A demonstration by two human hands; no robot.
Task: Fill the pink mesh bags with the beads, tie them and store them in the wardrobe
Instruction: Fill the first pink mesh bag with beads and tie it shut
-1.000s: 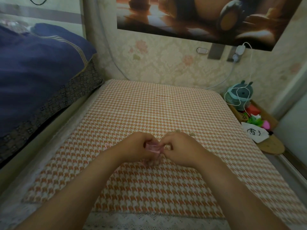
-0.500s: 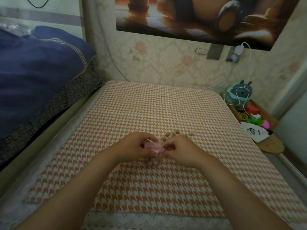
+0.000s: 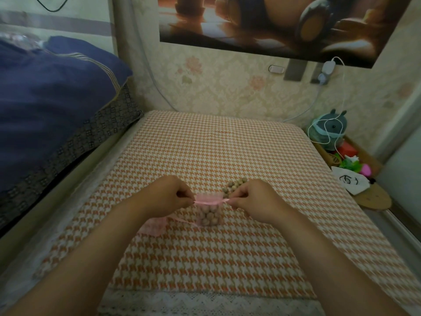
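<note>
Orange-and-white checked cover [image 3: 227, 258] fills the centre, blue quilt [image 3: 45, 106] at 10 o'clock. Left hand [image 3: 168, 193] and right hand [image 3: 255, 199] are level and apart, the fingers of each pinched tight on one end of the pink ribbon [image 3: 208, 201]. Pink mesh bag [image 3: 209, 213] sits upright on the cover between them, full of beads. Flat spare bag [image 3: 153, 225] at its 8 o'clock, under the left wrist. Loose beads [image 3: 234, 185] at its 1 o'clock.
</note>
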